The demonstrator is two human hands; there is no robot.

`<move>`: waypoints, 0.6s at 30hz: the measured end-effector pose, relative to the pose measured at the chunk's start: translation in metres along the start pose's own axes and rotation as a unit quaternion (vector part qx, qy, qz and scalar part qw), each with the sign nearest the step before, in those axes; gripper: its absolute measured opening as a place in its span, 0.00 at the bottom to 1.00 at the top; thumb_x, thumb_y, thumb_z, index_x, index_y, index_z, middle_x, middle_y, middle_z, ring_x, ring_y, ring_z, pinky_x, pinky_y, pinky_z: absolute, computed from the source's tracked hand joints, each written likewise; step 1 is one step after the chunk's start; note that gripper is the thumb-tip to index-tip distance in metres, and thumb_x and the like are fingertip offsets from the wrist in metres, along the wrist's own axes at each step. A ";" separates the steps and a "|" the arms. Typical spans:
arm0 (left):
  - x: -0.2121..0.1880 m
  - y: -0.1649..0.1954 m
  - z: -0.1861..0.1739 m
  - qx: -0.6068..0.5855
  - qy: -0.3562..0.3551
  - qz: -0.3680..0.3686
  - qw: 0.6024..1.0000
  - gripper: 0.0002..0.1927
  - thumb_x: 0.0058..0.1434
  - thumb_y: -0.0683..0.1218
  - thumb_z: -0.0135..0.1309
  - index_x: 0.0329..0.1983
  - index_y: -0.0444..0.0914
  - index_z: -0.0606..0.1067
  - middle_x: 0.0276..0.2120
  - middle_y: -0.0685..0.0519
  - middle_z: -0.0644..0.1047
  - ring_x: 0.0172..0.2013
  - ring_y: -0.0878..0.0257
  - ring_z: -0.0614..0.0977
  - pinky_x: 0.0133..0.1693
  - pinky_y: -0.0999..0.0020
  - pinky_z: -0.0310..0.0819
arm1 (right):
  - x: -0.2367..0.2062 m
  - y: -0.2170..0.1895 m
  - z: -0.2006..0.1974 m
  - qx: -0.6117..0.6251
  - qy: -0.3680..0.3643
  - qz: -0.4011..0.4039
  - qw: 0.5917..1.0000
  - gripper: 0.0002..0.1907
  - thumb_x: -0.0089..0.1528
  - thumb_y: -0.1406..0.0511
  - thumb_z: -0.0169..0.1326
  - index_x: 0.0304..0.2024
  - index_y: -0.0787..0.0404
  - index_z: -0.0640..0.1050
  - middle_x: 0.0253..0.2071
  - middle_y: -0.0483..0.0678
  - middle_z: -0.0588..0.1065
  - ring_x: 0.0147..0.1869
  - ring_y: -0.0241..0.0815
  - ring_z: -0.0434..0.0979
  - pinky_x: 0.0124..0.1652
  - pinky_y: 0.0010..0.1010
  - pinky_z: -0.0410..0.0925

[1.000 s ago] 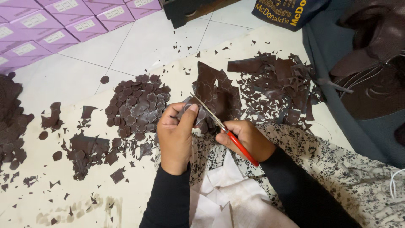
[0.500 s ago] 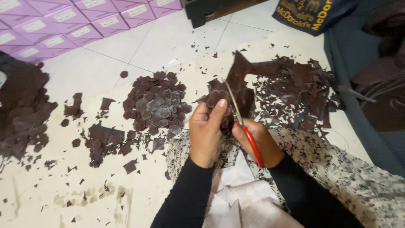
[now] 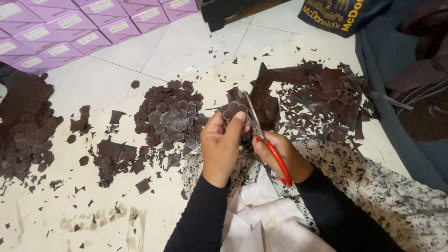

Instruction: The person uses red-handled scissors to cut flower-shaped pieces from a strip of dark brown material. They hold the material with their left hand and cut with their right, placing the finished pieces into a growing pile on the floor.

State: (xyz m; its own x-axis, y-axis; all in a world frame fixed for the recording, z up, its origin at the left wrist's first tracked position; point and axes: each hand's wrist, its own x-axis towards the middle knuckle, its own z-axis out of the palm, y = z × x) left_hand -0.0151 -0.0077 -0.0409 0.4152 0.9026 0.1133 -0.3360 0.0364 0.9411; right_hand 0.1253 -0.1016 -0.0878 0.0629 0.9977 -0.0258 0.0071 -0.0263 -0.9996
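Just left of the hands lies a heap of dark flower cutouts (image 3: 169, 116). The left hand (image 3: 223, 144) pinches a dark flower-shaped piece (image 3: 234, 110) at its fingertips. Touching it on the right, the right hand (image 3: 279, 155) grips red-handled scissors (image 3: 266, 140), whose blades meet the piece.

A white tiled floor (image 3: 186, 46) carries a cream sheet (image 3: 46, 224). On the sheet lie a heap of dark brown flower-shaped cutouts (image 3: 170, 116), a second brown pile (image 3: 23, 126) at the left edge, and scattered offcuts (image 3: 326, 93). Purple boxes (image 3: 70, 23) sit on the tiles.
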 end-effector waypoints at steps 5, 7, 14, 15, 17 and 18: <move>0.001 0.003 -0.001 -0.007 0.013 -0.025 1.000 0.07 0.68 0.40 0.54 0.45 0.32 0.78 0.36 0.54 0.80 0.34 0.71 0.80 0.39 0.75 0.77 | 0.000 0.000 -0.001 -0.022 -0.003 -0.033 0.999 0.20 0.69 0.50 0.47 0.36 0.60 0.72 0.25 0.35 0.62 0.28 0.26 0.59 0.27 0.22 0.58; 0.001 0.004 -0.001 -0.019 0.013 -0.023 0.999 0.06 0.68 0.40 0.54 0.45 0.31 0.77 0.36 0.53 0.80 0.34 0.70 0.80 0.40 0.74 0.77 | -0.001 -0.001 -0.002 -0.020 -0.005 -0.031 0.999 0.21 0.69 0.50 0.47 0.35 0.59 0.72 0.24 0.35 0.62 0.28 0.26 0.59 0.27 0.22 0.58; 0.002 0.006 -0.004 -0.016 0.001 -0.022 1.000 0.06 0.69 0.40 0.54 0.44 0.32 0.77 0.35 0.53 0.80 0.34 0.69 0.80 0.40 0.74 0.76 | 0.000 -0.007 -0.005 -0.035 -0.024 -0.059 0.997 0.22 0.69 0.48 0.47 0.35 0.59 0.72 0.25 0.35 0.62 0.29 0.26 0.59 0.28 0.23 0.58; 0.002 0.006 -0.004 -0.011 0.002 -0.024 1.000 0.06 0.69 0.40 0.54 0.44 0.32 0.77 0.35 0.53 0.80 0.35 0.69 0.80 0.40 0.74 0.77 | 0.000 -0.008 -0.005 -0.037 -0.028 -0.063 0.997 0.23 0.69 0.47 0.48 0.35 0.59 0.71 0.24 0.35 0.62 0.29 0.26 0.59 0.28 0.23 0.58; 0.001 0.007 -0.004 0.001 0.001 -0.023 1.000 0.06 0.68 0.40 0.54 0.44 0.32 0.77 0.36 0.53 0.80 0.35 0.69 0.80 0.40 0.74 0.77 | 0.001 -0.009 -0.003 -0.059 -0.020 -0.043 0.997 0.24 0.69 0.46 0.45 0.33 0.58 0.71 0.23 0.35 0.61 0.26 0.27 0.59 0.27 0.23 0.58; 0.002 0.008 -0.005 0.007 -0.002 -0.020 1.000 0.06 0.68 0.40 0.54 0.45 0.32 0.77 0.36 0.53 0.80 0.35 0.70 0.80 0.40 0.74 0.77 | 0.002 -0.009 -0.003 -0.071 -0.016 -0.034 0.997 0.25 0.68 0.45 0.44 0.32 0.57 0.71 0.22 0.35 0.60 0.25 0.27 0.58 0.26 0.24 0.57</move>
State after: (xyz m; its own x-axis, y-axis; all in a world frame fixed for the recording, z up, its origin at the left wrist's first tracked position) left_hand -0.0210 -0.0039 -0.0351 0.4315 0.8989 0.0763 -0.3072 0.0668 0.9493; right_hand 0.1280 -0.0998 -0.0785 0.0262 0.9989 0.0392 0.1508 0.0348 -0.9879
